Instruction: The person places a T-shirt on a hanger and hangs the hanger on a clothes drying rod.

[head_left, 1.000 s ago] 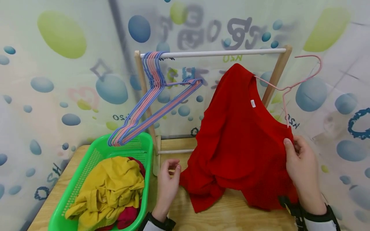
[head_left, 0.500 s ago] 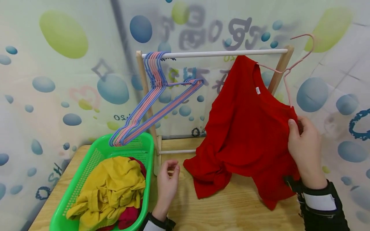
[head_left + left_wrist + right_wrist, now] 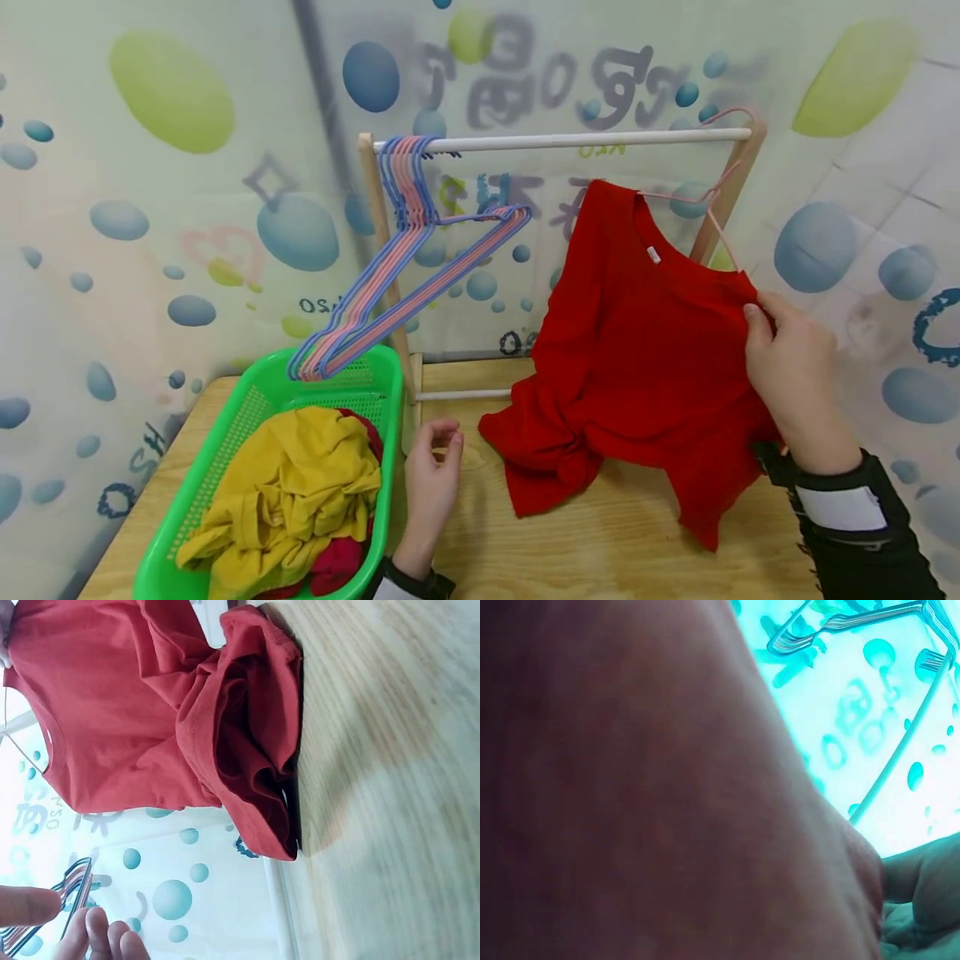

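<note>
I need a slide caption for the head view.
Right hand grips a red shirt on a pink hanger near a rack.

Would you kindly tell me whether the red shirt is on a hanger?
On: both arms of the pink hanger run into the red shirt at its neckline.

A rumpled red shirt sits tilted on a pink hanger near the right wooden post.

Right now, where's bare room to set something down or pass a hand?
Bare tabletop lies before the red shirt, right of the left hand. Along the white rail, a hand could pass between bunched hangers and pink hanger. Crowded: rail's left end; green basket, piled with clothes.
</note>
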Action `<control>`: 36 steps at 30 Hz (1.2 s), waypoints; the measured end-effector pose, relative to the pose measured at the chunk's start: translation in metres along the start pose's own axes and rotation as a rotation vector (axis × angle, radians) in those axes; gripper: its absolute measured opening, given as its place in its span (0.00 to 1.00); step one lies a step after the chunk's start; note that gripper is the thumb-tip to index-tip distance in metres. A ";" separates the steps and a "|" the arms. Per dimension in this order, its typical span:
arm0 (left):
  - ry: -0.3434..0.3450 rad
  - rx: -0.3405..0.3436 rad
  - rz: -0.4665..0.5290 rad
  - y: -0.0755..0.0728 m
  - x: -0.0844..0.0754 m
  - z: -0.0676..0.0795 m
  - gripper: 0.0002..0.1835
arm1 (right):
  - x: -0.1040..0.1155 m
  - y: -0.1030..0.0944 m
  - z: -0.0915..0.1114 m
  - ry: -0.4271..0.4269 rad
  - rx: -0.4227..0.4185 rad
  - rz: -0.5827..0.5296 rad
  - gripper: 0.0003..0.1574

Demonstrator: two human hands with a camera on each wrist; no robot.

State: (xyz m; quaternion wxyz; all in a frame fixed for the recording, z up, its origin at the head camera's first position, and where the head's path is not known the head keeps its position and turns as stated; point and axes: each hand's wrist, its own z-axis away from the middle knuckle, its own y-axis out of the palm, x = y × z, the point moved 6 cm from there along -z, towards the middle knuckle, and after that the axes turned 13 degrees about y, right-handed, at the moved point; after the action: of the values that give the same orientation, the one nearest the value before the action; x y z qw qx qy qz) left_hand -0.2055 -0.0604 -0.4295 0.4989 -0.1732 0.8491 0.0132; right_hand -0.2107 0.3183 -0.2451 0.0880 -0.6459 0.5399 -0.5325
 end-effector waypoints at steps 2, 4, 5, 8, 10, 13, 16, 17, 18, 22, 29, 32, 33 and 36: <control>-0.010 0.007 -0.005 0.000 0.001 0.001 0.07 | -0.001 0.000 0.000 0.002 0.014 0.009 0.27; -0.019 0.013 -0.014 -0.001 0.002 0.002 0.06 | -0.002 0.000 0.000 0.001 0.020 0.019 0.27; -0.019 0.013 -0.018 -0.002 0.003 0.003 0.06 | -0.002 0.000 0.000 -0.001 0.021 0.026 0.27; -0.011 0.010 -0.030 -0.004 0.005 0.004 0.06 | -0.002 0.001 -0.001 -0.015 0.014 0.046 0.26; -0.010 0.008 -0.031 -0.004 0.006 0.005 0.05 | -0.001 0.001 -0.001 -0.025 0.006 0.059 0.26; -0.020 0.002 -0.053 -0.005 0.005 0.004 0.05 | 0.001 0.003 -0.002 -0.038 0.000 0.079 0.26; -0.018 -0.008 -0.064 -0.005 0.004 0.004 0.06 | 0.003 0.005 -0.002 -0.051 0.001 0.098 0.26; -0.017 -0.009 -0.070 -0.006 0.004 0.004 0.06 | 0.003 0.006 -0.002 -0.057 -0.001 0.103 0.26; -0.013 -0.010 -0.063 -0.006 0.004 0.004 0.06 | 0.003 0.006 -0.001 -0.061 0.000 0.109 0.25; 0.002 -0.009 -0.036 -0.009 0.004 0.005 0.06 | 0.003 0.007 -0.002 -0.059 0.007 0.136 0.25; -0.023 -0.003 -0.053 -0.014 0.001 0.006 0.05 | 0.002 0.008 -0.003 -0.062 0.004 0.155 0.26; -0.031 -0.002 -0.058 -0.017 0.000 0.006 0.06 | 0.004 0.007 0.000 -0.031 -0.008 0.138 0.33; -0.029 -0.004 -0.058 -0.018 0.000 0.006 0.06 | 0.005 0.007 0.002 -0.018 -0.012 0.127 0.36; -0.014 -0.011 -0.054 -0.023 -0.002 0.005 0.06 | 0.014 0.008 0.011 -0.012 -0.068 0.064 0.43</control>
State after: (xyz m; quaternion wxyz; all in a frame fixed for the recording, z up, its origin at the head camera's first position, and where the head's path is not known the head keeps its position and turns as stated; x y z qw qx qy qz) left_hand -0.1937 -0.0806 -0.4266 0.5041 -0.1986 0.8405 0.0057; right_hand -0.2091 0.2984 -0.2469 0.0865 -0.6341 0.5775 -0.5068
